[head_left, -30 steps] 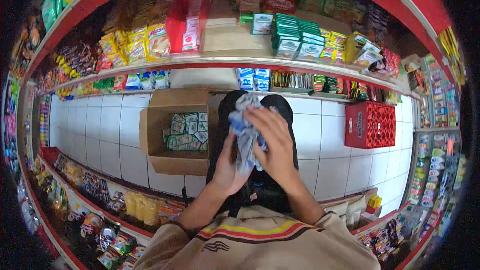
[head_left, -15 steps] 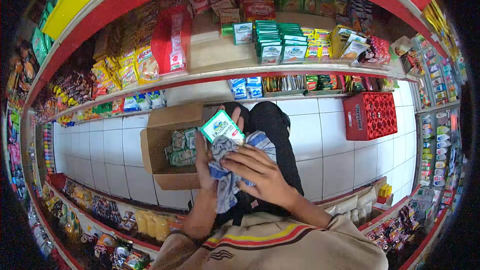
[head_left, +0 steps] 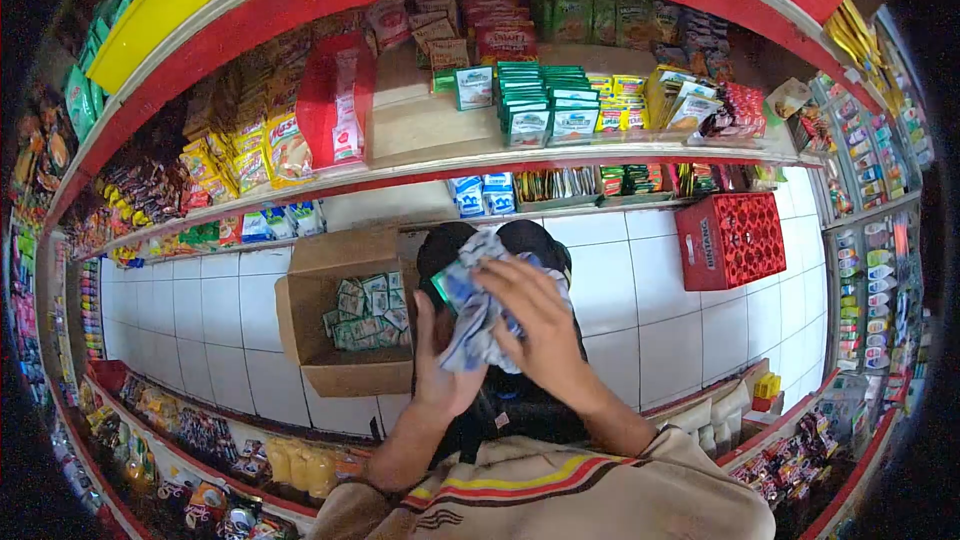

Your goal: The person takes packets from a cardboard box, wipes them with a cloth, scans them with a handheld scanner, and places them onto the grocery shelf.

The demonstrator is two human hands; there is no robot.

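Observation:
A blue-and-white cloth point(head_left: 472, 325) lies bunched between my two hands, above my knees. My right hand point(head_left: 540, 315) presses it with bent fingers over a green-edged sachet point(head_left: 441, 286), of which only a corner and edge show. Underneath, my left hand point(head_left: 446, 380) supports the sachet, its thumb up along the left side and its other fingers hidden by the cloth. Left of my hands, an open cardboard box point(head_left: 350, 380) lies on the floor with several green-and-white sachets point(head_left: 370, 315) inside.
Ahead, a red-edged shelf point(head_left: 440, 135) bears stacked green-and-white sachets point(head_left: 548, 105) and yellow packets point(head_left: 620, 105). A red crate point(head_left: 732, 240) stands on the white tiled floor point(head_left: 610, 265) to the right. Low shelves of packaged goods run behind me on both sides.
My right hand and the cloth have moved up over the sachet, covering its printed face, which showed before. My left hand has shifted slightly lower. The view has tilted a little.

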